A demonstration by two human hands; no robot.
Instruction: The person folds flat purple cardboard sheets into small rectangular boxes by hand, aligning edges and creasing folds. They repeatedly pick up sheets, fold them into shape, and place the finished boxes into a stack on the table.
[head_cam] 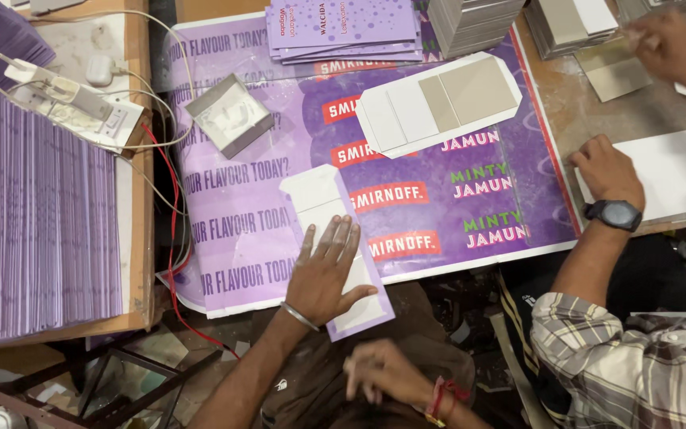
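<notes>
The left hand (323, 274) lies flat and open, fingers spread, pressing on a white and purple card blank (335, 238). This blank rests on the large purple printed sheet (279, 143) that covers the worktop, near the sheet's front edge and a little left of its middle. The right hand (383, 369) is lower, in front of the sheet's front edge and above the lap; it is blurred, with the fingers bent, and I cannot tell if it holds anything.

The card blank looks thin and light, stiff enough to keep its form but easy to bend along its fold lines. Its surface seems smooth, so it may slide on the glossy sheet if it is not pressed. I judge the best hold is flat with the palm, or by the long edges with the fingertips, not at the small flaps, which may crease.

Further back on the sheet lies a second, bigger flat blank (438, 103) with grey panels, and at the back left a small open grey box (228, 115). A pile of purple printed cards (343, 32) sits at the sheet's back edge. A thick stack of purple sheets (37, 222) fills the left side of the worktop, behind it a white power strip (73, 107) with cables. At the right another person's hand (609, 171), with a dark wristwatch (614, 214), rests on a white board (676, 171)
</notes>
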